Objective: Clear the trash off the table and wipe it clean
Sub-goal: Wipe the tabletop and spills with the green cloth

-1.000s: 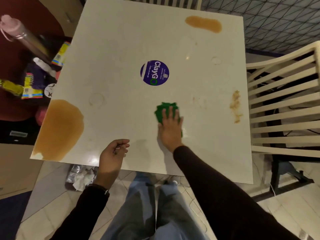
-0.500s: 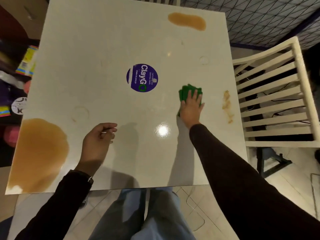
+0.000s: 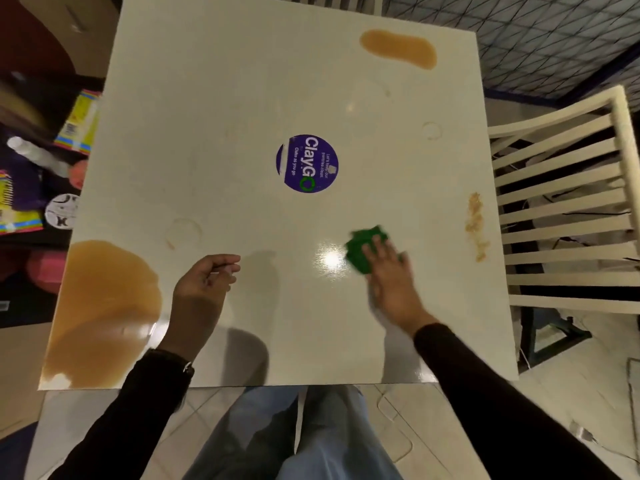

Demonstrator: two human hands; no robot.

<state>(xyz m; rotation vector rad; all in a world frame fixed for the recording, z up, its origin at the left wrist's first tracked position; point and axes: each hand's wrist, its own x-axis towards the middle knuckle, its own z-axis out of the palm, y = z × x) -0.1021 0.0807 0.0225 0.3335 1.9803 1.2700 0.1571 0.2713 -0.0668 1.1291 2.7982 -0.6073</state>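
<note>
Pressing the green cloth [image 3: 358, 249] onto the table [image 3: 207, 98] with my right hand [image 3: 388, 275], fingers straight and flat on it, I had it at about five o'clock from the round purple sticker [image 3: 307, 163]. My left hand [image 3: 201, 292] hung over the table at seven o'clock, fingers loosely curled and holding nothing. A large brown spill [image 3: 104, 306] lay at eight o'clock, a smaller brown spill [image 3: 398, 48] at one o'clock, and a crumbly smear [image 3: 476, 226] at four o'clock, near the chair [image 3: 561, 202].

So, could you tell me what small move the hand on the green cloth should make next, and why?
Probably slide the green cloth to the right, onto the crumbly orange streak by the table edge: the right hand presses the cloth flat, and that streak is the nearest mess.
</note>
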